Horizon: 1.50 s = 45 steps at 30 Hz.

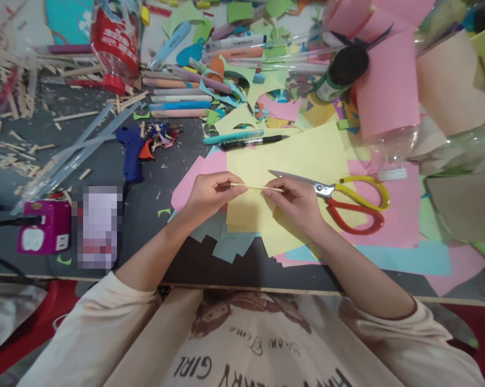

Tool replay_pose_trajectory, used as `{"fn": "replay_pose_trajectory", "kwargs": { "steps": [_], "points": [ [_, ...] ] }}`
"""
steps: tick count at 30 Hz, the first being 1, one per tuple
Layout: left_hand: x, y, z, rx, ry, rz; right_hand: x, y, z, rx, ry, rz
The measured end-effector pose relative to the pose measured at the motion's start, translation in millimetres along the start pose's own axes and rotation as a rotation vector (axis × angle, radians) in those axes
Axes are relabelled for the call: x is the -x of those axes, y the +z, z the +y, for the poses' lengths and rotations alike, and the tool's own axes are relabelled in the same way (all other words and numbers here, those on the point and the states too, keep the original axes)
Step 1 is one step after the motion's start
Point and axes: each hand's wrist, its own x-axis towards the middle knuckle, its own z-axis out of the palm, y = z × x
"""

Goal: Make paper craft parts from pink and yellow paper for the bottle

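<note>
Yellow strip (255, 187) lies left to right at the frame's centre, pinched near its ends by left hand (210, 194) and right hand (298, 203), both equally near.

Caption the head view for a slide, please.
Left hand and right hand pinch a thin yellow strip above yellow paper, scissors lying beside the right.

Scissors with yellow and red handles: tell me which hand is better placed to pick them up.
Right, I'd judge: the right hand is close beside the scissors, while the left hand is farther off. Both hold the thin yellow strip, so neither is free.
</note>
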Motion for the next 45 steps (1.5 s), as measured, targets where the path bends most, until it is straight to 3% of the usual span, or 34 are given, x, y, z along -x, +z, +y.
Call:
{"fn": "replay_pose_trajectory", "kwargs": {
  "steps": [13, 24, 45],
  "points": [
    [0.1, 0.1, -1.6, 0.073, -0.037, 0.002, -1.6, -1.3, -3.8, -0.099, -0.012, 0.04],
    [0.1, 1.2, -2.1, 0.153, -0.081, 0.035, -4.7, -2.0, -2.1, -0.265, 0.098, 0.016],
    [-3.2, -1.6, -4.3, 0.0, 0.053, 0.162, -8.1, -5.9, -1.8, -0.288, 0.149, 0.055]
  ]
}}
